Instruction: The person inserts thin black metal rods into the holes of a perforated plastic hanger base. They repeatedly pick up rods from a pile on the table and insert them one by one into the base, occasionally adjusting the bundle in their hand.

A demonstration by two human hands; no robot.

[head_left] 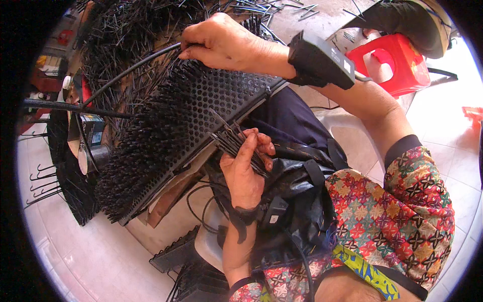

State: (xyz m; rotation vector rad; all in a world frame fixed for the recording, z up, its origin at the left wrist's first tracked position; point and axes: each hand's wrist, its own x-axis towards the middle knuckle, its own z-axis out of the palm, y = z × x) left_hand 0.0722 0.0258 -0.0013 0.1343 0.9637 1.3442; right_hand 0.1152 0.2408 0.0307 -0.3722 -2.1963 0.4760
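Note:
My left hand (246, 163) is closed around a bundle of thin dark rods (227, 140), their ends fanning out past the thumb. Just beyond them slopes a black honeycomb panel (216, 95), its left part densely filled with upright black bristle-like pieces (141, 146). Above the panel, my right hand (216, 43) is closed in a pinch. A curved black rod (136, 64) runs up to its fingertips from the left; the exact grip is partly hidden by the fingers. Both wrists wear black straps, the right one carrying a dark box-shaped device (324, 60).
Loose black strands (126, 30) are heaped behind the panel. At left stand a horizontal black bar (75, 107), a metal can (94, 157) and hooked wires (44, 183). A red plastic stool (390, 65) is at upper right, near another person's foot (422, 25). Black panels (196, 277) lie below.

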